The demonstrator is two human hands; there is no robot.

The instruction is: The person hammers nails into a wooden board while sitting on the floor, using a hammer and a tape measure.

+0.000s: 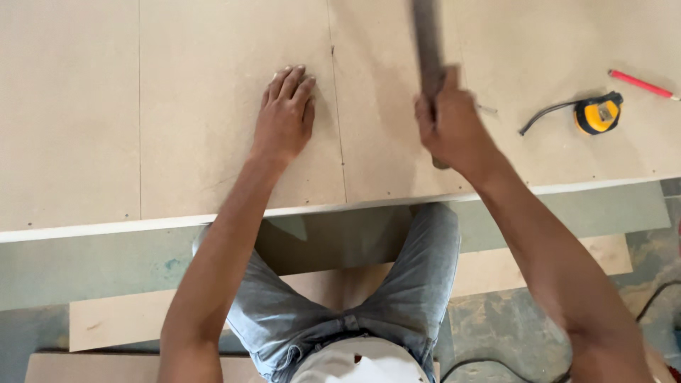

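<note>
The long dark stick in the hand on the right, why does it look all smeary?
In the head view, the dark bar and the right hand gripping it are motion-blurred; the left hand, flat on the board, and the tape measure look sharp.

- Tan fibreboard panel (198, 142), white edge, thin pencil lines across it
- Yellow tape measure (598, 114) lies far right
- Red pencil (642, 84) just beyond it
- Left hand (285, 113) flat on panel

Bare forearms, faded light-blue jeans (333, 312), white shirt (362, 365), no sleeves visible
</note>
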